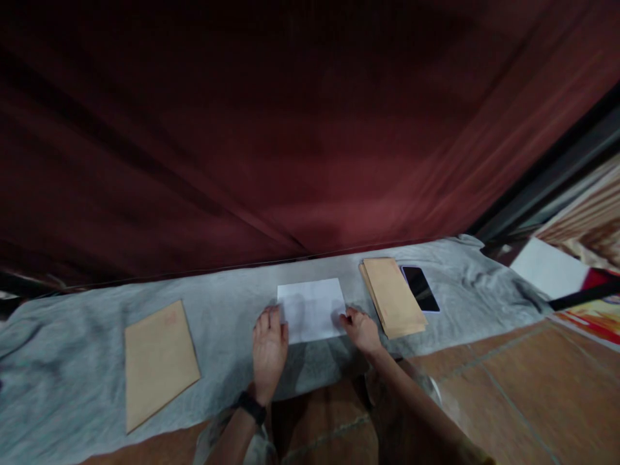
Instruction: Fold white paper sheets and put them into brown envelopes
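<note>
A white sheet of paper (310, 311) lies flat on the grey cloth, between my two hands. My left hand (269, 345) rests at its left edge, palm down with fingers extended and the thumb beside the paper. At the right edge my right hand (362, 329) has its fingers curled, with thumb and forefinger closed on the paper's border. Just right of that hand is a stack of brown envelopes (394, 297). Another brown envelope (159, 361) lies farther off to the left.
A phone (420, 289) with a dark screen lies beside the envelope stack. The grey cloth (227, 323) covers a long, narrow surface in front of a dark red curtain (310, 161). Brown floor tiles (513, 387) show below, and a white sheet (549, 268) sits at far right.
</note>
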`<act>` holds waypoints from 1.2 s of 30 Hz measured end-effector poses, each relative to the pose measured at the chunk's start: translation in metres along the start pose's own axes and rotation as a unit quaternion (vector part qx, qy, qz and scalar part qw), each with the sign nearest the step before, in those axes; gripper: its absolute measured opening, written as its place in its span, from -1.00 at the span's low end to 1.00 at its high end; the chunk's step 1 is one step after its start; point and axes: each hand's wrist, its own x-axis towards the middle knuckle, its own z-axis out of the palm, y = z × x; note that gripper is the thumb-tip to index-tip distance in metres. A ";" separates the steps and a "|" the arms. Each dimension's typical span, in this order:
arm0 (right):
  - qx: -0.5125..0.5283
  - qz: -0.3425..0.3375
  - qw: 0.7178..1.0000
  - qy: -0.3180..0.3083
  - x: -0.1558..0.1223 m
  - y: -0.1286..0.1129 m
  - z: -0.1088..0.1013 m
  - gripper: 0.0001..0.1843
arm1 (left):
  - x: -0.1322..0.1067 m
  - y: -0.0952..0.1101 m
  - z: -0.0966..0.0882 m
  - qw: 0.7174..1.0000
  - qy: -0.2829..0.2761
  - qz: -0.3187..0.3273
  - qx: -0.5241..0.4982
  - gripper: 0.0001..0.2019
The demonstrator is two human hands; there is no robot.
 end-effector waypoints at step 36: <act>-0.071 -0.256 0.960 0.091 0.005 -0.033 0.024 -0.53 | 0.015 0.030 0.056 0.976 -0.106 0.149 0.116 -0.51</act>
